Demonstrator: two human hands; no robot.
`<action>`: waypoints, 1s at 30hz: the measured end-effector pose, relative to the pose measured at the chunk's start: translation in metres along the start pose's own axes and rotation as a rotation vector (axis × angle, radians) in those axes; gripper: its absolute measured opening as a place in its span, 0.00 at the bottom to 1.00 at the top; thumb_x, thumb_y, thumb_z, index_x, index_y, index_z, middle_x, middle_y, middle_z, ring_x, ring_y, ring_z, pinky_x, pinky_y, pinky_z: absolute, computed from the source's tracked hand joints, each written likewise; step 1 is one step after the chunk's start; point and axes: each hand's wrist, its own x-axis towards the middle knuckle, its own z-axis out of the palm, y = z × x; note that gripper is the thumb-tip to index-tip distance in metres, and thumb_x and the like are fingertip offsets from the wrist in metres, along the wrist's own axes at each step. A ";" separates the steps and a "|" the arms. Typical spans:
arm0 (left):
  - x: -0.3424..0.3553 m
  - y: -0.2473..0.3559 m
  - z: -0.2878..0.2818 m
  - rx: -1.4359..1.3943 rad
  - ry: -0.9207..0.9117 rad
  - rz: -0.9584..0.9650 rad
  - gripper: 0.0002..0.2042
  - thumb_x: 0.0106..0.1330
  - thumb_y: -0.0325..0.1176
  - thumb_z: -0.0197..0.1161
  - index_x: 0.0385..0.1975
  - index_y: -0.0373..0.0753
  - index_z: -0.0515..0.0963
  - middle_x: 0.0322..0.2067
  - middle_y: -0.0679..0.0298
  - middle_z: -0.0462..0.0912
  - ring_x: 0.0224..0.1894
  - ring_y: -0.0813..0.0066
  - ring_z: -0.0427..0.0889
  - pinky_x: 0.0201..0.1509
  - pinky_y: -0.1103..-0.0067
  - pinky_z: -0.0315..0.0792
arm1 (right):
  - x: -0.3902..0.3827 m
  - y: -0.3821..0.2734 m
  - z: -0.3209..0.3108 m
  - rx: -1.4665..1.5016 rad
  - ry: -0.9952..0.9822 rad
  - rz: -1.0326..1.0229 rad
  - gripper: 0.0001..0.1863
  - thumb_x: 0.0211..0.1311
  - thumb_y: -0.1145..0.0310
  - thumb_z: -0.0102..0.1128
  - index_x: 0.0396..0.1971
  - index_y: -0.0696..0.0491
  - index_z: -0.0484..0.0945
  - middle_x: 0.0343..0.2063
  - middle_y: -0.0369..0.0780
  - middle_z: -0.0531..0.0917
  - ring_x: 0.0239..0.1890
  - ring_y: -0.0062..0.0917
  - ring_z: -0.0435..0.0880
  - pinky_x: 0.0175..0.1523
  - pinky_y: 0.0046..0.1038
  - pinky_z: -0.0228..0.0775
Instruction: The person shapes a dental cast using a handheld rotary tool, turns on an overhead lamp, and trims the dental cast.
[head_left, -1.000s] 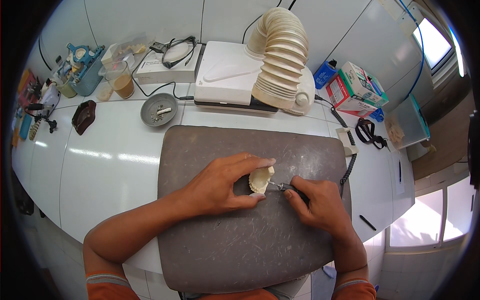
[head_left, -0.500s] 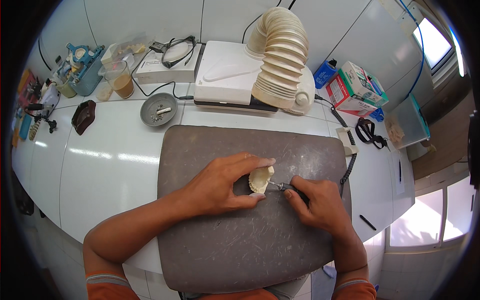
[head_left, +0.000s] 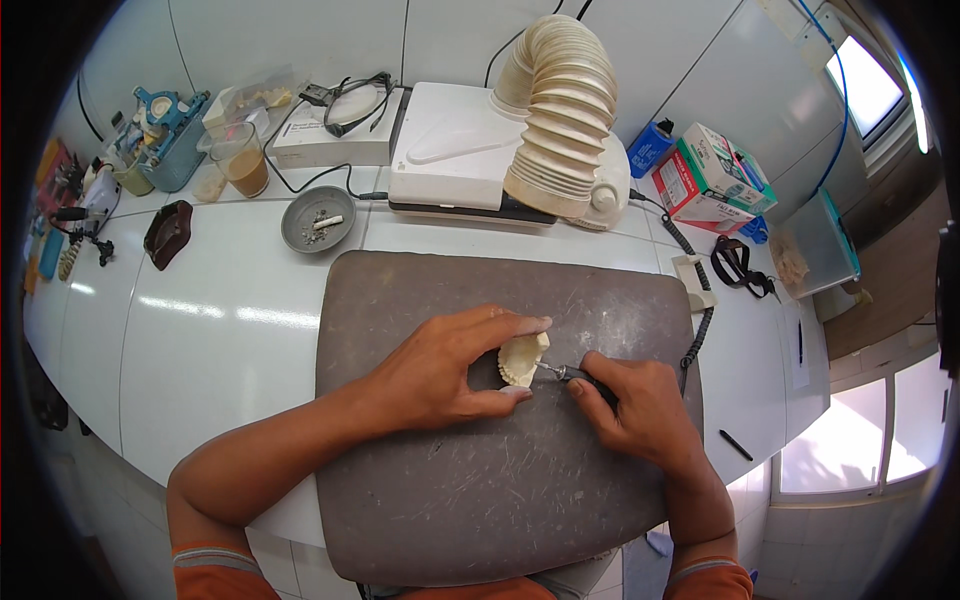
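Note:
My left hand [head_left: 450, 370] grips a cream dental cast [head_left: 520, 358] between thumb and fingers, its row of teeth facing left. My right hand [head_left: 630, 410] is closed around a dark rotary handpiece [head_left: 581, 378], whose thin metal tip meets the right side of the cast. Both hands are over a scratched grey-brown work mat [head_left: 450, 510], and a coiled black cord [head_left: 693, 350] runs along its right edge.
Behind are a white machine with a ribbed hose [head_left: 555, 120], a grey ashtray [head_left: 300, 240], a glass of brown drink [head_left: 243, 165], tool caddy [head_left: 175, 155] and eyewear [head_left: 350, 120]. At right sit boxes [head_left: 705, 175], a plastic bin [head_left: 810, 250] and a pen [head_left: 735, 445].

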 end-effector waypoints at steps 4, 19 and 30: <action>0.000 0.001 0.000 -0.005 0.003 0.006 0.36 0.62 0.35 0.83 0.73 0.43 0.79 0.55 0.54 0.88 0.57 0.54 0.90 0.63 0.65 0.83 | 0.000 0.000 -0.002 0.013 -0.006 -0.001 0.15 0.76 0.57 0.68 0.34 0.52 0.79 0.21 0.44 0.85 0.26 0.49 0.87 0.32 0.47 0.73; 0.000 0.001 -0.001 -0.008 0.006 0.010 0.36 0.62 0.34 0.83 0.73 0.42 0.79 0.55 0.54 0.88 0.56 0.56 0.90 0.62 0.66 0.84 | 0.000 0.000 -0.003 0.020 -0.013 0.009 0.15 0.75 0.57 0.68 0.33 0.52 0.80 0.21 0.45 0.85 0.26 0.49 0.86 0.33 0.47 0.73; 0.000 0.001 0.000 -0.004 0.006 0.009 0.36 0.62 0.34 0.83 0.72 0.43 0.79 0.54 0.54 0.88 0.56 0.56 0.90 0.62 0.66 0.84 | 0.000 0.000 -0.002 0.016 -0.010 0.006 0.14 0.75 0.58 0.69 0.34 0.52 0.79 0.21 0.45 0.84 0.25 0.49 0.86 0.33 0.47 0.73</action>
